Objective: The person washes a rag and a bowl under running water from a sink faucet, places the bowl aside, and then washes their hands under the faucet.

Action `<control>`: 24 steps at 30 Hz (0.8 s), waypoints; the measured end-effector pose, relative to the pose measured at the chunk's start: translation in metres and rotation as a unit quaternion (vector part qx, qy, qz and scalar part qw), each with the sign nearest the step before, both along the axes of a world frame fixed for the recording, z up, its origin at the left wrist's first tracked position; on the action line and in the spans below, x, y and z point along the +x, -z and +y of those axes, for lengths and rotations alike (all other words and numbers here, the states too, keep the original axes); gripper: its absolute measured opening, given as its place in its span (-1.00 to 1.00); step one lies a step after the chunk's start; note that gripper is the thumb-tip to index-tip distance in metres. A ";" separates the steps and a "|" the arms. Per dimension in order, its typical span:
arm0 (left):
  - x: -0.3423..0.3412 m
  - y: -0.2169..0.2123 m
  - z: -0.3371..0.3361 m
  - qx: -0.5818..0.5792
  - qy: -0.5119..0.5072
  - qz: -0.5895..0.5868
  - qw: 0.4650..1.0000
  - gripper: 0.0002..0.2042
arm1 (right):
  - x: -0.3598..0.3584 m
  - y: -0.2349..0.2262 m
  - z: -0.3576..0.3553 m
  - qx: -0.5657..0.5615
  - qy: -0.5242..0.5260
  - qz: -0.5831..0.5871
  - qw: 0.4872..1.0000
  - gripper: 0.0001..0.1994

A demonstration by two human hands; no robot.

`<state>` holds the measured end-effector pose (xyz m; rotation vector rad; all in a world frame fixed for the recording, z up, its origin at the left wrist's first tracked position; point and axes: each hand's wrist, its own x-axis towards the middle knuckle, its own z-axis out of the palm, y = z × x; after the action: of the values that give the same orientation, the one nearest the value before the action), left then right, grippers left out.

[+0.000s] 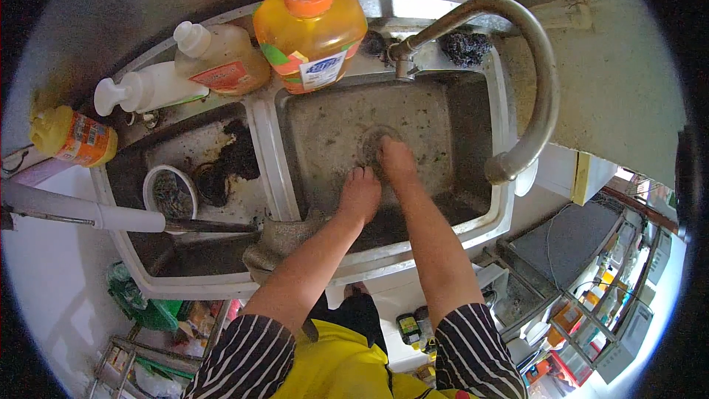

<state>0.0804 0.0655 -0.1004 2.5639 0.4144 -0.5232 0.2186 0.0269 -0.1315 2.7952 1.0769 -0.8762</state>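
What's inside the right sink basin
Both hands, left hand and right hand, press at the drain in the right basin. The drain opening is partly covered.

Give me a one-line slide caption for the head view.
Left hand and right hand press at the drain of a grimy steel sink under a curved faucet.

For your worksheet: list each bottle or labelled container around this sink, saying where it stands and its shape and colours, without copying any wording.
Orange soap bottle: behind the sink, squat, orange cap, pale label.
Amber pump bottle: left of it, white pump, red label.
White pump bottle: further left, lying tilted.
Yellow-capped container: far left, orange label.
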 end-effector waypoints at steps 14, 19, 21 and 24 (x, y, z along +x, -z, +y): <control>0.001 0.000 -0.001 -0.029 -0.039 -0.007 0.999 -0.78 | -0.002 0.005 -0.007 0.056 -0.018 0.001 0.998 -0.85; -0.002 0.004 -0.003 -0.007 -0.057 -0.045 0.997 -0.79 | -0.005 0.000 -0.002 0.035 -0.011 -0.004 0.999 -0.83; 0.001 0.000 0.000 0.007 -0.021 -0.029 0.999 -0.81 | -0.007 0.001 -0.003 0.027 -0.009 -0.015 0.999 -0.82; 0.009 -0.013 0.002 -0.037 -0.009 0.054 0.998 -0.72 | -0.007 0.000 -0.002 0.013 0.000 -0.021 1.000 -0.81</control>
<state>0.0891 0.0676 -0.0879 2.4656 0.4466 -0.6611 0.2116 0.0246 -0.1316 2.8212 1.0885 -0.8045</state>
